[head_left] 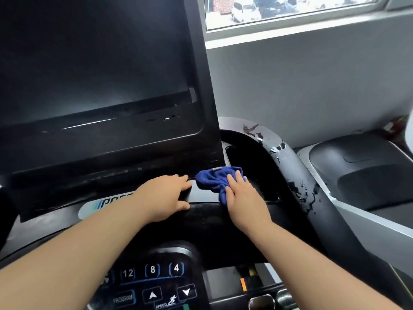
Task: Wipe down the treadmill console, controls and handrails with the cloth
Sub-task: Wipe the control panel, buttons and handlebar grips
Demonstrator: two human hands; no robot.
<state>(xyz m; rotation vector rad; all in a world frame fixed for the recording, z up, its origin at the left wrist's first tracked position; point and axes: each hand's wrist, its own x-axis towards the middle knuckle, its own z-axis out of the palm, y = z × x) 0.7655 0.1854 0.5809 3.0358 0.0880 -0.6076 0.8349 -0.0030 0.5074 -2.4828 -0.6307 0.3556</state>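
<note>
Here, with my right grip (243, 198) flat-fingered on the blue cloth (212, 179) at the console ledge (201, 194) beside the cup recess (245, 159), left grip (165, 198) open alongside, I'd press evenly and sweep overlapping strokes.

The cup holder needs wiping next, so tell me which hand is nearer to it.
Right. The right hand presses the cloth beside the cup holder; the left hand rests farther left on the console.
</note>
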